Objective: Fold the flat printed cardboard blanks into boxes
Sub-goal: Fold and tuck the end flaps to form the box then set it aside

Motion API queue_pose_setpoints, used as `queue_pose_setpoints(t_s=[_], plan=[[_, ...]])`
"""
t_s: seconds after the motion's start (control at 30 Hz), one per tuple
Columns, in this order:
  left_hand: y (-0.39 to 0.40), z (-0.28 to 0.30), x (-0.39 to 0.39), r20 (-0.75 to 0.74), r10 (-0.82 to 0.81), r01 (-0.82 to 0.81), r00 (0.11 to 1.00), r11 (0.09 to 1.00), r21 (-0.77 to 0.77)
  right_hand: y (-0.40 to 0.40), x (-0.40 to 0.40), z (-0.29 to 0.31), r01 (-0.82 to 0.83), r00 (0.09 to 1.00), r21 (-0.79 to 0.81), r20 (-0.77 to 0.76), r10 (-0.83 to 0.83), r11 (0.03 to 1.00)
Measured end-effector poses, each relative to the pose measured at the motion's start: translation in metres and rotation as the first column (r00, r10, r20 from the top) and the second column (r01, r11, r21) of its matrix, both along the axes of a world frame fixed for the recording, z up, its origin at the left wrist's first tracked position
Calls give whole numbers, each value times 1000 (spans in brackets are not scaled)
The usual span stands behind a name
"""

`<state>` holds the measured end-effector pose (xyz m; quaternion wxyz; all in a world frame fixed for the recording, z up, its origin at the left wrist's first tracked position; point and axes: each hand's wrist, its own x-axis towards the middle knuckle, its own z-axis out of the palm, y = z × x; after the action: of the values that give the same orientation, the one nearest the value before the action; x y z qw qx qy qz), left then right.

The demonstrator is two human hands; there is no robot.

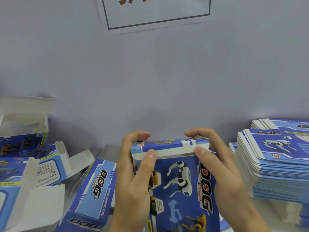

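Closing the end flap [169, 148] of the box [180, 185], held upright at centre between the stack of blanks [275, 166] and finished boxes [93, 190]. Left hand [133, 173] and right hand [220, 166] pinch it; even thumb pressure should be kept so the tuck enters squarely.

Two bare hands show, the left hand [133, 173] and the right hand [222, 166]. No rings, no gloves, no watch. The nails are short and plain. The wrists are bare, with no sleeves showing.
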<state>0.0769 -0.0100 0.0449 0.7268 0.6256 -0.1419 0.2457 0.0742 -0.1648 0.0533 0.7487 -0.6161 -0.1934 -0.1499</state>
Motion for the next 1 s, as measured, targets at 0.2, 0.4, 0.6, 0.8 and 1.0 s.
queue_pose_setpoints(t_s=[0.2, 0.4, 0.6, 0.8, 1.0], plan=[[3, 2, -1, 9, -73, 73, 997, 997, -6, 3, 1, 1, 2, 1000, 49, 11, -3, 999], [11, 4, 4, -52, -199, 194, 979, 977, -92, 1, 5, -4, 18, 998, 165, -66, -8, 986], [17, 3, 7, -99, -256, 249, 962, 966, -73, 0, 6, -9, 18, 994, 252, -106, 10, 968], [13, -2, 8, -64, -274, 273, 960, 962, -12, -6, 7, -11, -37, 991, 281, -111, 71, 959], [8, -4, 8, -5, -195, 195, 981, 981, -23, -2, 7, -13, -21, 995, 286, -87, 48, 958]])
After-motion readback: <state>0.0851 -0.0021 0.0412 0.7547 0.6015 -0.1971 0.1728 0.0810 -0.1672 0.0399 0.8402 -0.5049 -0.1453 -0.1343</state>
